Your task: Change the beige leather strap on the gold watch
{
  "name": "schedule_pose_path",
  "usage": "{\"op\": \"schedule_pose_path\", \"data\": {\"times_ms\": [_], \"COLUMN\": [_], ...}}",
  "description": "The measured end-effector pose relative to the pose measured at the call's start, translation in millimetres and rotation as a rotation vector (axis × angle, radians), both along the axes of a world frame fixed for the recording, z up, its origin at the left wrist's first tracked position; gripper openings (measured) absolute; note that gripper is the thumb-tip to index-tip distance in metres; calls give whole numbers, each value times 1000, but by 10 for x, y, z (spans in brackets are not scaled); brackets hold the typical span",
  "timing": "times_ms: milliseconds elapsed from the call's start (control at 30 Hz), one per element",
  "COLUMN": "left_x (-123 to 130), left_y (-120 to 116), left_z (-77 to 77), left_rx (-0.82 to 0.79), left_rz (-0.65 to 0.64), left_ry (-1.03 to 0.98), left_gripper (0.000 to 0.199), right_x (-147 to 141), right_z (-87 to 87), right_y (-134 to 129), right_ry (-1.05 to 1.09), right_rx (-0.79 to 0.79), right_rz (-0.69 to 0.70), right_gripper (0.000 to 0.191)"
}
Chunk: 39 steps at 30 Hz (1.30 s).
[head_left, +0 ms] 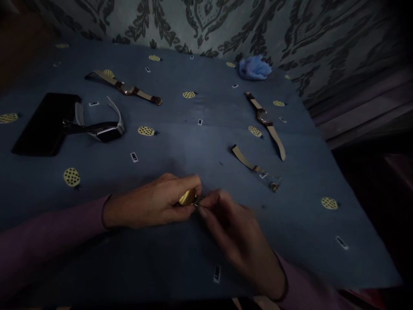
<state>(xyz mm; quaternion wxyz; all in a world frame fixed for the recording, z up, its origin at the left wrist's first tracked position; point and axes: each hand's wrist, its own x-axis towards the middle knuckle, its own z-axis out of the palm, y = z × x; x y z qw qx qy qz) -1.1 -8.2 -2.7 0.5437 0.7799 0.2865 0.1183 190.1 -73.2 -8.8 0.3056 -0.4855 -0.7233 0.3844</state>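
My left hand is closed around a gold-coloured watch case, whose shiny round face or back shows between thumb and fingers. Close by on the right, my right hand pinches a thin metal piece against the edge of the case; its exact kind is too small to tell. Beyond my right hand lies a loose beige watch strap, with a small gold buckle at the near end of thin metal bits beside it.
One wristwatch lies at the right, another wristwatch at the back left. A smartwatch with a pale band rests beside a black phone-like slab. Crumpled blue cloth sits near the wall. A pineapple-print cloth covers the table.
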Motion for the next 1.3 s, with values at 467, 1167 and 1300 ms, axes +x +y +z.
{"op": "schedule_pose_path", "data": {"times_ms": [467, 1167, 1300], "left_x": [24, 57, 41], "left_y": [24, 25, 22], "left_z": [34, 43, 32], "left_rx": [-58, -64, -88], "left_rz": [32, 49, 35], "left_ry": [39, 108, 37], "left_gripper": [13, 4, 7], "right_x": [25, 137, 150], "right_z": [13, -34, 3], "right_y": [43, 170, 191], "right_ry": [123, 53, 113], "right_rx": [-145, -162, -295], "right_rz": [-1, 32, 51], "right_gripper": [7, 23, 26]}}
